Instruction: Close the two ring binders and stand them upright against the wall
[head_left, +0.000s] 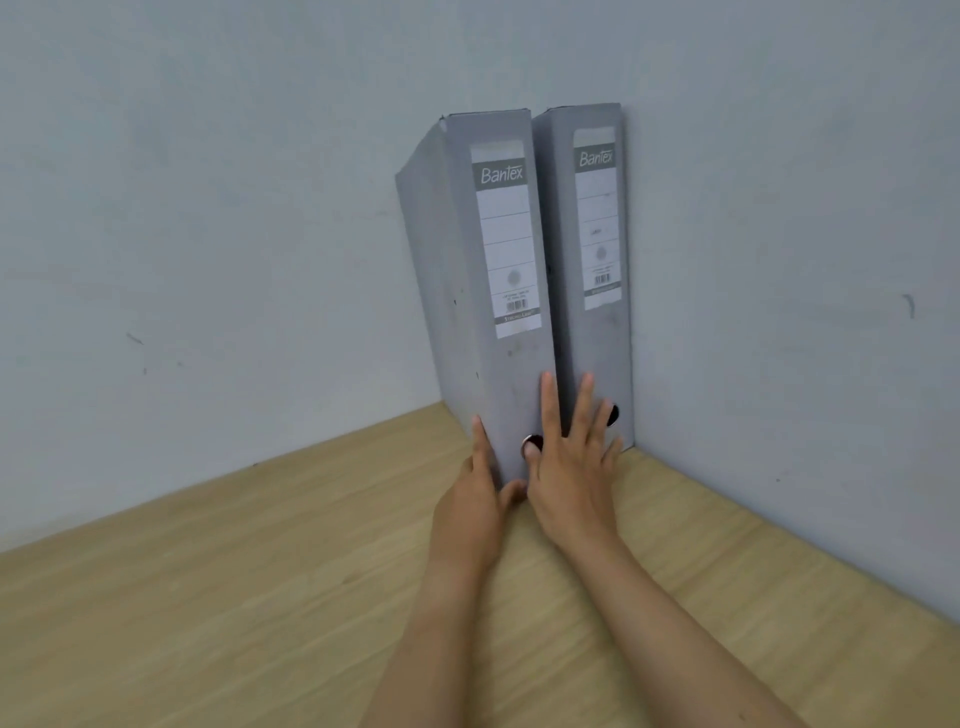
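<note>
Two grey ring binders stand upright and closed in the corner where the walls meet, spines facing me. The left binder (488, 270) touches the right binder (597, 249), which stands against the right wall. My left hand (480, 499) cups the bottom of the left binder, fingers on its left cover, thumb at its base. My right hand (571, 457) lies flat with spread fingers across the lower spines of both binders, its thumb at the left binder's finger hole.
A light wooden tabletop (234, 597) runs from the corner toward me. A pale grey wall (208, 234) closes the back and another (805, 312) the right side.
</note>
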